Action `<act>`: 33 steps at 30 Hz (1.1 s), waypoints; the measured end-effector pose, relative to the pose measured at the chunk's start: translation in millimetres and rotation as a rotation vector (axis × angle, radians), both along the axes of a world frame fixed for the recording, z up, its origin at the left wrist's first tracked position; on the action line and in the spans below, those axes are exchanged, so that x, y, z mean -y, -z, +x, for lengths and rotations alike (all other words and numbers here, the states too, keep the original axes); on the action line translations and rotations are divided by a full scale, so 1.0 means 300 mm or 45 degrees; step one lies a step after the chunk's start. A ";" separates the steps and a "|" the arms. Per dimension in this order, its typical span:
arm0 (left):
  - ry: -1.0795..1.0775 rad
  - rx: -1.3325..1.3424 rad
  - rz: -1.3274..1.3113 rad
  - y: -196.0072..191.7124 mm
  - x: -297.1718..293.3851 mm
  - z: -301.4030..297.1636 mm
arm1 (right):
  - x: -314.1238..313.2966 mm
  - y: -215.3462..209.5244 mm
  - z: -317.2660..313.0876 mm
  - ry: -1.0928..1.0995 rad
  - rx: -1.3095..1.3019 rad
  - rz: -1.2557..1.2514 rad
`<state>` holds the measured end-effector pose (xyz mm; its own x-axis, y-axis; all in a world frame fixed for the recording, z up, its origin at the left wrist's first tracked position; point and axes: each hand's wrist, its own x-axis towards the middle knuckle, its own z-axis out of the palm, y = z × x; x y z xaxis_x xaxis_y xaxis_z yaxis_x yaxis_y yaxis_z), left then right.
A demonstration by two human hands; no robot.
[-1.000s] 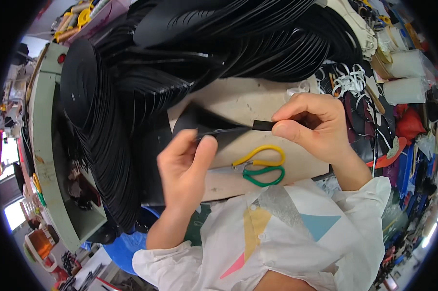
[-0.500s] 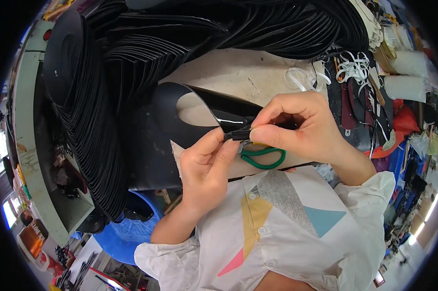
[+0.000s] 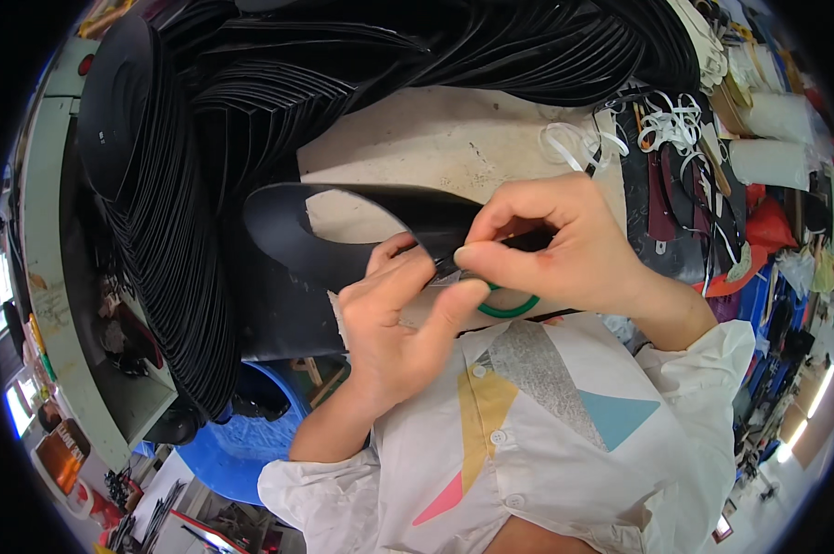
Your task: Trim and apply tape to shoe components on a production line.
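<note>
A glossy black shoe upper [image 3: 292,242], curved round an open middle, is held just above the pale work board. My right hand [image 3: 560,245] pinches its near end between thumb and forefinger. My left hand [image 3: 394,309] has its fingers bent against the near edge of the upper, one of them reaching behind it, while the thumb stands apart. The small spot between both hands' fingertips is partly covered. Below the fingertips lies a green handle loop [image 3: 507,312], probably of scissors; the rest of it is hidden.
Long stacked rows of black uppers [image 3: 149,222] curve along the left and far side of the pale board [image 3: 417,129]. White straps [image 3: 671,125] and dark red strips [image 3: 660,203] lie at the right. A blue tub [image 3: 232,452] stands below the table at left.
The upper has lifted and swung left at its far end. My left thumb has come off the black edge and spread, and the left fingers have slid further behind it.
</note>
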<state>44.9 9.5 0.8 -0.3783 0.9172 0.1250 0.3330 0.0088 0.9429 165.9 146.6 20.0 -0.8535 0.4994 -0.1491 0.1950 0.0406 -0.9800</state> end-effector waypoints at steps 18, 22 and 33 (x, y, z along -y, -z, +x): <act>-0.396 0.280 0.023 0.046 0.060 -0.013 | -0.042 -0.025 0.020 -0.061 -0.245 1.065; -0.320 0.398 0.097 0.065 0.088 -0.028 | -0.060 0.000 0.004 -0.120 -0.148 0.690; -0.625 0.853 0.304 0.014 0.053 -0.011 | -0.042 0.066 -0.092 -0.262 -0.318 -0.213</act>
